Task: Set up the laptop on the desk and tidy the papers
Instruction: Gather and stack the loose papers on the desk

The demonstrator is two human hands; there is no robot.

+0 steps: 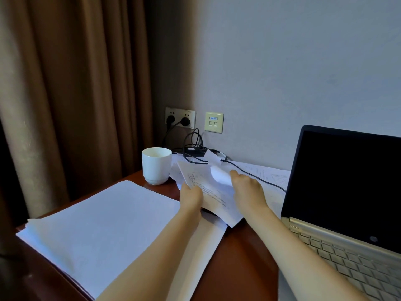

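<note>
Mid-frame, left hand [192,197] and right hand [247,187] grasp printed white sheets [213,193]; white ceramic cup [156,165], black cable [256,177] behind; red-brown wooden desk [243,257]

Bare counter [243,257] forms a narrow brown lane between the paper stack [97,224] on the left and the open laptop [347,192] on the right. At its far end loose sheets [217,192] cover the surface, and a black cable [280,187] crosses them toward the laptop. The white cup [156,165] stands just beside the sheets' left edge, and the power adapter [194,152] lies behind, near the wall [282,72]. The upright screen closes the right side.
</note>
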